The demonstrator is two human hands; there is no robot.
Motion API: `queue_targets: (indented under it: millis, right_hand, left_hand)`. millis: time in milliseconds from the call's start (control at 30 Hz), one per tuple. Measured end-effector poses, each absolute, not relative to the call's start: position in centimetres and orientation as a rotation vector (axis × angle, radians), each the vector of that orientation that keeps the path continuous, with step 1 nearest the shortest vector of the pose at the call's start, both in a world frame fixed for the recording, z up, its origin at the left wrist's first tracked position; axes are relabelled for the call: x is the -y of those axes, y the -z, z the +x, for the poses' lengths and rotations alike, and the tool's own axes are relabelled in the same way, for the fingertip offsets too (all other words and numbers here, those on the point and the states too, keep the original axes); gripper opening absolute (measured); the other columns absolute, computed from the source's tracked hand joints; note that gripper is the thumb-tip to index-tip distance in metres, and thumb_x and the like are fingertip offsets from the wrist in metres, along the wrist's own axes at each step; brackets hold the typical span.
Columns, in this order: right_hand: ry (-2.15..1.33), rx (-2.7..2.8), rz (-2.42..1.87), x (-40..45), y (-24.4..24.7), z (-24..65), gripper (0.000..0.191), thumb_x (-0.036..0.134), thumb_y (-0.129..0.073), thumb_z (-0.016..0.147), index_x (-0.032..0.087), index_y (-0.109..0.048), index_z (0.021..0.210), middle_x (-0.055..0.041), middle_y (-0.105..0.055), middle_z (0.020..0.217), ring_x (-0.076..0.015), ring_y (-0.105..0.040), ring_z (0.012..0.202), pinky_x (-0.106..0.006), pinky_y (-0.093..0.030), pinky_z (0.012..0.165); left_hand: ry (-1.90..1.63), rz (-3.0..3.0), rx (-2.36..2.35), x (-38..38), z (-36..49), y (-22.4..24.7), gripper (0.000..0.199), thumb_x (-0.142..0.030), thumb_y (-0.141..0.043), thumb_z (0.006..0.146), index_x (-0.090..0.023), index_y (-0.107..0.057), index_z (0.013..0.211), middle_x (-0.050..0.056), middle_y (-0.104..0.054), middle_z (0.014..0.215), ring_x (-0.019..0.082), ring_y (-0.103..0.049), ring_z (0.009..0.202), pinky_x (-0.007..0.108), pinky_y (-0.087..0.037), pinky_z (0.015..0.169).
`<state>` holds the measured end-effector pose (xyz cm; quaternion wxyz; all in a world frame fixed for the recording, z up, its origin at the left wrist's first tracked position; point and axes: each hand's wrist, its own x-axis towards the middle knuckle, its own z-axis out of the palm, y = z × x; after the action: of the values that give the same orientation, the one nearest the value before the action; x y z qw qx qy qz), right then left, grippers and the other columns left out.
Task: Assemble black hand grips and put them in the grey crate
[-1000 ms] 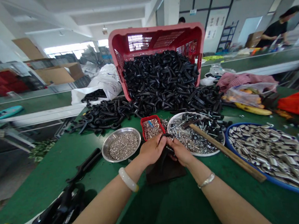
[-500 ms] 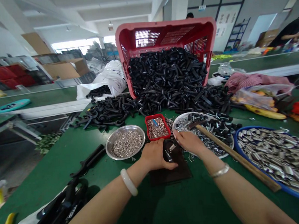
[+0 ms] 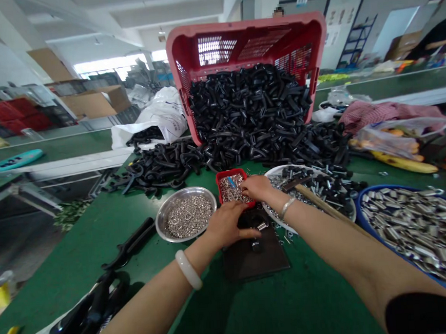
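My left hand [image 3: 225, 224] rests on a black plastic part [image 3: 252, 220] with a small metal spring showing in it, and that part sits on a dark rubber mat [image 3: 255, 259]. My right hand [image 3: 257, 187] reaches across to a small red tray [image 3: 223, 173], its fingertips over a heap of tiny metal pieces [image 3: 230, 189]. A blue-handled item lies among them. Whether those fingers hold a piece is hidden. A small dark fitting [image 3: 256, 245] lies on the mat below the hands.
A steel dish of silver rings [image 3: 188, 218] stands left of the mat. A white plate [image 3: 273, 172] holds bolts and black parts, with a wooden-handled hammer [image 3: 322, 200] across it. Right lies a blue-rimmed tray [image 3: 384, 211] of metal pieces. Behind rise a black heap [image 3: 258, 118] and a tipped red crate [image 3: 245, 34].
My right hand has moved from beside the black part to the red tray. My left hand has stayed on the part, which now sits lower on the mat.
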<state>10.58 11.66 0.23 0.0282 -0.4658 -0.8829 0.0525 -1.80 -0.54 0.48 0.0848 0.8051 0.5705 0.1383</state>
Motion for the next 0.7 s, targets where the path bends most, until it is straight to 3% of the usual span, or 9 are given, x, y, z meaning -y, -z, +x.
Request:
queue_targets:
  millis: [67,167,267,367,500,700]
  right_hand:
    - [-0.149,2.704,-1.410,-11.4,-0.1,11.3,0.019,0.033,-0.054,0.076,0.024,-0.069,0.086,-0.0086,-0.066,0.095,-0.0252,-0.055,0.095,-0.035,-0.038,0.078]
    - [-0.152,2.641,-1.376,-10.8,0.0,11.8,0.020,0.035,-0.053,0.077,0.027,-0.068,0.087,-0.0054,-0.066,0.096,-0.0243,-0.052,0.097,-0.036,-0.036,0.081]
    - [-0.201,2.564,-1.362,-10.7,0.1,12.0,0.021,0.040,-0.052,0.078,0.029,-0.067,0.088,-0.0016,-0.066,0.098,-0.0207,-0.052,0.097,-0.031,-0.037,0.079]
    - [-0.290,2.514,-1.366,-10.9,0.3,12.3,0.024,0.044,-0.054,0.076,0.027,-0.068,0.083,0.0006,-0.067,0.088,-0.0153,-0.057,0.082,-0.023,-0.039,0.067]
    - [-0.333,2.445,-1.419,-10.9,0.4,12.5,0.030,0.051,-0.056,0.071,0.023,-0.068,0.074,-0.0009,-0.067,0.077,-0.0143,-0.057,0.067,-0.022,-0.036,0.053]
    - [-0.307,2.450,-1.401,-10.0,0.1,12.7,0.023,0.045,-0.059,0.071,0.023,-0.068,0.071,-0.0018,-0.067,0.074,-0.0153,-0.058,0.068,-0.023,-0.036,0.055]
  left_hand:
    - [-0.403,2.243,-1.966,-1.1,-2.5,-1.2,0.048,-0.056,-0.040,0.078,-0.023,-0.055,0.109,0.008,-0.058,0.107,0.023,-0.053,0.095,0.033,-0.041,0.080]
    - [-0.124,2.156,-2.107,-4.1,-3.1,-1.7,0.033,-0.046,-0.047,0.078,-0.025,-0.062,0.099,0.008,-0.063,0.099,0.023,-0.057,0.090,0.031,-0.043,0.076]
    - [0.044,2.184,-2.050,-6.1,-3.0,-1.5,0.031,-0.045,-0.056,0.071,-0.027,-0.064,0.095,0.008,-0.065,0.097,0.025,-0.058,0.091,0.032,-0.043,0.076]
    - [0.029,2.203,-2.046,-6.8,-2.3,-1.0,0.031,-0.043,-0.057,0.071,-0.024,-0.065,0.095,0.011,-0.065,0.098,0.028,-0.058,0.093,0.034,-0.043,0.077]
    - [0.013,2.180,-2.056,-6.7,-1.8,-0.5,0.028,-0.041,-0.054,0.075,-0.022,-0.064,0.092,0.011,-0.064,0.098,0.026,-0.058,0.093,0.033,-0.043,0.077]
    - [-0.054,2.119,-2.098,-6.4,-2.2,-0.3,0.030,-0.039,-0.047,0.080,-0.020,-0.059,0.099,0.011,-0.064,0.099,0.023,-0.058,0.092,0.032,-0.042,0.079]
